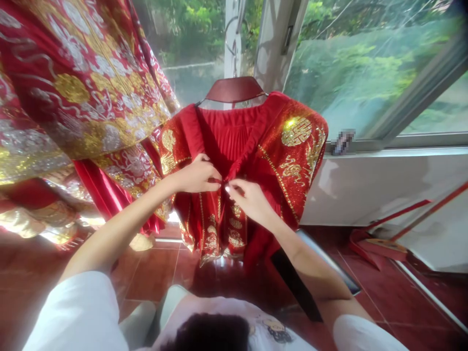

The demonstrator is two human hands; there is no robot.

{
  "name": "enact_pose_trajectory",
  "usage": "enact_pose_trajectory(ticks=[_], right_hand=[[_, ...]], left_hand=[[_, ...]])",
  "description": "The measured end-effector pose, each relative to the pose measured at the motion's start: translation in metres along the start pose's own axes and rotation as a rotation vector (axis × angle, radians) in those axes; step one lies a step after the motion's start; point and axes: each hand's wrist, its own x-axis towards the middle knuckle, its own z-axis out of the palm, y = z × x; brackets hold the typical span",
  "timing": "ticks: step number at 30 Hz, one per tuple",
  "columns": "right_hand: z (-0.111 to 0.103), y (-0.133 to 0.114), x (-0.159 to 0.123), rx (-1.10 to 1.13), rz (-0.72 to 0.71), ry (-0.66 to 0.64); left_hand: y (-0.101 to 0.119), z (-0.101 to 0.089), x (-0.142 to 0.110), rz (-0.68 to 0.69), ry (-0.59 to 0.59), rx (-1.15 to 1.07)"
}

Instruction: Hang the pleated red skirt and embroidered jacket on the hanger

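Observation:
A red jacket with gold embroidery (292, 146) hangs on a dark wooden hanger (234, 89) in front of the window. Both my hands meet at its front opening, about chest height. My left hand (197, 175) pinches the left edge of the red fabric with closed fingers. My right hand (246, 195) pinches the right edge close beside it, fingertips almost touching the left hand's. What sits between the fingertips is too small to make out.
A second red and gold embroidered garment (73, 97) hangs at the left, close to my left arm. A window (365, 63) with a white sill is behind. A red broom and dustpan (380, 243) lie on the red tiled floor at the right.

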Motion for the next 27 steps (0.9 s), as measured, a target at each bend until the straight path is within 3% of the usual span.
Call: enact_pose_trajectory(ticks=[5, 11, 13, 17, 19, 21, 24, 25, 27], right_hand=[[0.019, 0.004, 0.006, 0.15, 0.022, 0.136], [0.03, 0.021, -0.003, 0.15, 0.033, 0.158], [0.043, 0.036, -0.016, 0.039, 0.086, 0.099], [0.073, 0.072, -0.046, -0.21, 0.254, -0.157], [0.076, 0.083, -0.056, -0.252, 0.283, -0.217], [0.062, 0.084, -0.059, -0.273, 0.293, -0.24], [0.014, 0.062, -0.054, -0.335, 0.278, -0.212], [-0.004, 0.05, -0.049, -0.367, 0.248, -0.129], [-0.036, 0.024, -0.032, -0.423, 0.14, 0.233]], left_hand=[[0.001, 0.003, 0.001, -0.002, 0.0, -0.005], [0.001, -0.002, -0.008, 0.017, 0.025, 0.088], [0.002, -0.007, -0.015, 0.018, 0.024, 0.115], [0.001, -0.012, -0.03, -0.018, 0.019, 0.135], [0.0, -0.012, -0.034, -0.039, 0.003, 0.157], [0.001, -0.013, -0.037, -0.047, -0.016, 0.161], [0.008, -0.021, -0.039, -0.091, 0.065, 0.069], [0.011, -0.025, -0.038, -0.136, 0.146, 0.037], [0.014, -0.032, -0.031, -0.307, 0.368, 0.048]])
